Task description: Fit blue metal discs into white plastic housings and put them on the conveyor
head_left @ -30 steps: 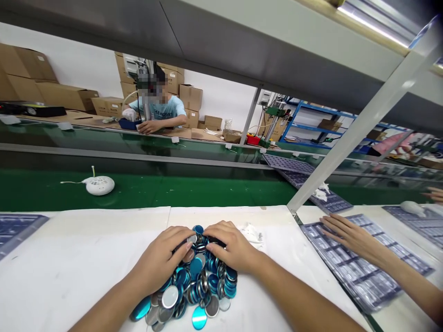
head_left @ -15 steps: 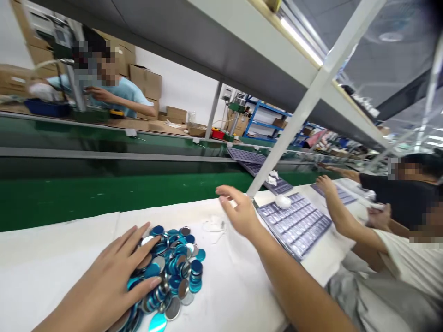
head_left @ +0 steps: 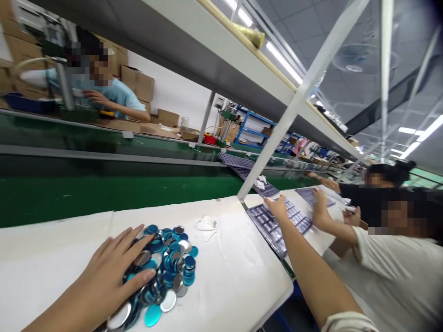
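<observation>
A heap of round blue and silver discs [head_left: 169, 263] lies on the white-covered table [head_left: 235, 276]. My left hand [head_left: 114, 272] rests on the left side of the heap, fingers spread. Farther right, my right hand [head_left: 277, 207] reaches over the near-left part of a dark compartment tray [head_left: 284, 226] filled with small clear or silvery pieces. Its fingers close around a white round object [head_left: 267, 203], mostly hidden by the hand. A crumpled white scrap [head_left: 206, 223] lies between the heap and the tray.
A white post [head_left: 270, 143] rises at the table's back edge beneath a long shelf. Behind runs a green conveyor [head_left: 86, 189], with more trays [head_left: 238, 162] across it. A person in light blue [head_left: 121, 94] sits opposite; two people are at right, one reaching a hand [head_left: 321, 210] near the tray.
My right hand has moved right from above the table to the white round object on the tray. My left hand stays on the heap. The view has turned slightly to the right.
</observation>
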{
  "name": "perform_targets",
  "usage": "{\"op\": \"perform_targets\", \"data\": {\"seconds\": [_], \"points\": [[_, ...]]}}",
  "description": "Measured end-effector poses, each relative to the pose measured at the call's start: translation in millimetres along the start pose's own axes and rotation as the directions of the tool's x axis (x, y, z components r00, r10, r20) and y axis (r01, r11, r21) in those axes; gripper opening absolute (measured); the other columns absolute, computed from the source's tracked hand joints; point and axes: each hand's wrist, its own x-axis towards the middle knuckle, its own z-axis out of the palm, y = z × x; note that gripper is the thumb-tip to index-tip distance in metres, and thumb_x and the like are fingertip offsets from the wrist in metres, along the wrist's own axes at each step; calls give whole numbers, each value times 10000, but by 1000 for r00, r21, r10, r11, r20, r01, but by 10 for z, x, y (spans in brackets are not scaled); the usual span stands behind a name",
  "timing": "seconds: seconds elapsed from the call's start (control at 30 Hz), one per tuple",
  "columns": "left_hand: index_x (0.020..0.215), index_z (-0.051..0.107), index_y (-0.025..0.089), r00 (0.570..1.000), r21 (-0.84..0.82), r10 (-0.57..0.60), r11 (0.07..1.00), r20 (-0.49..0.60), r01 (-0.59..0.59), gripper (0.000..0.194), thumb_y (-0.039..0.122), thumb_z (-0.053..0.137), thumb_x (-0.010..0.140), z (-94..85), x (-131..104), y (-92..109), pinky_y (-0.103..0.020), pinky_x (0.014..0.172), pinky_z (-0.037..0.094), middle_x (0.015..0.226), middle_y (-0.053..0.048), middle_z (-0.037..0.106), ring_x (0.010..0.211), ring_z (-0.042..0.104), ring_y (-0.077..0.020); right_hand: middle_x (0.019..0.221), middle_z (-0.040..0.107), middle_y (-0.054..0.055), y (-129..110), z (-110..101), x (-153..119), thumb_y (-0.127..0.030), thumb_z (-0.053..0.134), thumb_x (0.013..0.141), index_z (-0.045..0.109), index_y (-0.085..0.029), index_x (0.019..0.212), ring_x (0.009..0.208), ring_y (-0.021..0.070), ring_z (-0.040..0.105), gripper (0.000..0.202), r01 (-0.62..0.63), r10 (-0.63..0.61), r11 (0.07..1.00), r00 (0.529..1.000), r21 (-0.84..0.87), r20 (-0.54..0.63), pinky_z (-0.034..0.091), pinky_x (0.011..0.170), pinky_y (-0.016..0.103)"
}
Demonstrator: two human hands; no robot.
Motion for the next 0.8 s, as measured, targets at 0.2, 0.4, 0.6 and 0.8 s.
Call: {"op": "perform_targets", "data": {"seconds": [0.2,0.4,0.6,0.8], "points": [[961,748,284,927,-710,-344,689,-148,143,357,585,584,858,-415,-78,425,-509,1114,334,1117,-83,716,1176,552,-354,1184,661,157,-512,30,-907,-463,707,814,336,-164,1485,1031,342,658,823,149,-206,955,954,255,217,528,886,484],[1131,668,207,948,-963,-271,162,165,213,403,495,439,966,-480,-171,757,-389,691,594,1032,-127,726,786,694,-253,1256,624,112,-1500,339,-2383,-395,782,745,189,-283,1523,1063,286,663,985,179,-799,525,440,832,409,564,877,405],[1057,645,149,897,-971,-424,-237,127,25,369,415,395,1007,-625,-119,678,-224,414,471,804,-99,703,540,601,-158,991,679,50,-1699,570,-2478,-263,506,974,536,-238,1229,883,208,649,258,461,-862,503,325,731,388,531,790,341],[1029,620,136,843,-979,-533,-198,68,-46,412,449,354,1008,-668,-70,592,-207,366,407,848,-121,711,477,541,-131,936,665,68,-1585,600,-2487,-283,736,849,666,-220,1014,861,275,617,189,735,-835,357,-26,577,550,507,725,378]]}}
